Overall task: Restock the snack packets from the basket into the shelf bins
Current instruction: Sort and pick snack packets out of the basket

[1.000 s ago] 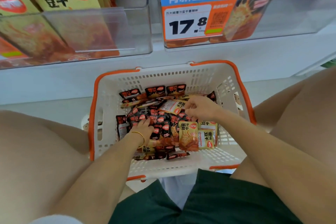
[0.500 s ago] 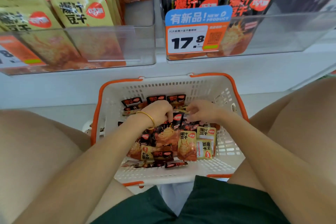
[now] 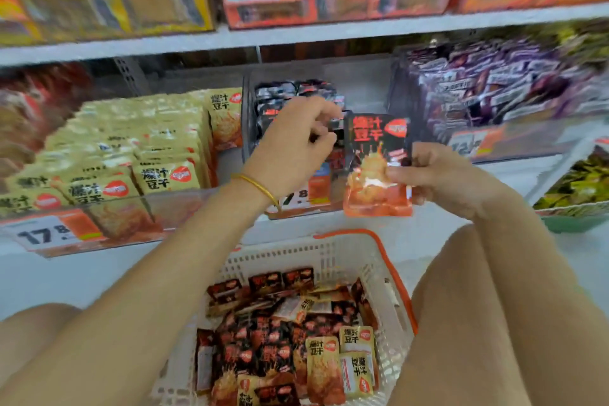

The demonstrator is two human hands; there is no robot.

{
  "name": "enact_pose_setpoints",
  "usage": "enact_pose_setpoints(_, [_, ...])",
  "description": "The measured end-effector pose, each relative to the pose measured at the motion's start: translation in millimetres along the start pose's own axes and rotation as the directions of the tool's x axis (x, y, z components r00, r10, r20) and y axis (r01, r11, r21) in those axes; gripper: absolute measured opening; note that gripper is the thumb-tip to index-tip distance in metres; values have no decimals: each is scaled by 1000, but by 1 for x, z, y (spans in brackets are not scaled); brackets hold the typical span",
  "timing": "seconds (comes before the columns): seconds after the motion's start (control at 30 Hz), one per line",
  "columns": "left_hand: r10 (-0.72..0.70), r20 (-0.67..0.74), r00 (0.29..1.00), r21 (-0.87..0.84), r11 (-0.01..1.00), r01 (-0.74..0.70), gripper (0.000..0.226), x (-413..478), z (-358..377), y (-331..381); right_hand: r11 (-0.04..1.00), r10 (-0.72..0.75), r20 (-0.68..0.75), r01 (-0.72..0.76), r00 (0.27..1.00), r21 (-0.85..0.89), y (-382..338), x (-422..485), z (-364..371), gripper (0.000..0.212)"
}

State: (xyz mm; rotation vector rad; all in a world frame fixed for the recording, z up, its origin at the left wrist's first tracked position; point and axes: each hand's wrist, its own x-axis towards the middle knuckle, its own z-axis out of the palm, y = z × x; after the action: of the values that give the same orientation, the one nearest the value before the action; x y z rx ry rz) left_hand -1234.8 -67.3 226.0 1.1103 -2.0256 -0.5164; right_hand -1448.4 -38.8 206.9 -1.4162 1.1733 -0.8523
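Black-and-orange packet (image 3: 379, 155), up from the near basket (image 3: 392, 260), now held before the far middle bin (image 3: 247, 128) of like stock, pinched at its right edge by the right hand (image 3: 445, 181). Left hand (image 3: 293, 145), earlier down in the basket, now at the bin mouth, fingers curled; whether they hold anything cannot be told. Shelving appears imminent; many packets remain in the basket.

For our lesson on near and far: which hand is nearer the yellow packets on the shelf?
Left. The left hand is just right of the yellow packets; the right hand, pinching a black packet, is further right.
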Motion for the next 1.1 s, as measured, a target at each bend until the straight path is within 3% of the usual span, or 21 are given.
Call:
enact_pose_setpoints(0.07, [-4,-33,999,130,991,8,26,19,-4,-8,994,8,-135,7,991,108,-12,17,-17,14])
enact_pose_setpoints(0.13, [3,-5,1000,299,954,-1,25,35,-9,-17,996,11,-260,13,965,88,-18,41,-33,12])
enact_pose_setpoints(0.23, [-19,74,997,411,912,-13,23,54,-11,-29,986,-92,-449,18,889,-167,-20,85,-51,12])
enact_pose_setpoints(0.3, [-50,91,995,470,883,1,23,65,-9,-37,924,-146,-526,-74,838,-375,-16,115,-58,9])
enact_pose_setpoints(0.37, [-78,104,992,528,849,11,25,76,-6,-45,824,-169,-528,-175,832,-539,-8,145,-62,28])
enact_pose_setpoints(0.43, [-103,131,986,544,839,15,27,86,-3,-52,784,-145,-511,-217,847,-582,-1,171,-62,32])
enact_pose_setpoints(0.63, [-167,230,959,557,830,11,40,108,3,-70,857,114,-539,-357,835,-371,26,241,-73,28])
enact_pose_setpoints(0.77, [-189,277,942,548,837,6,48,114,5,-75,813,96,-517,-367,850,-452,42,280,-80,27])
enact_pose_setpoints(0.97, [-208,313,927,503,864,24,51,116,7,-74,869,144,-425,-319,894,-377,50,303,-80,14])
enact_pose_setpoints(1.1, [-217,322,922,484,874,37,50,116,8,-71,828,170,-449,-374,877,-417,46,298,-65,37])
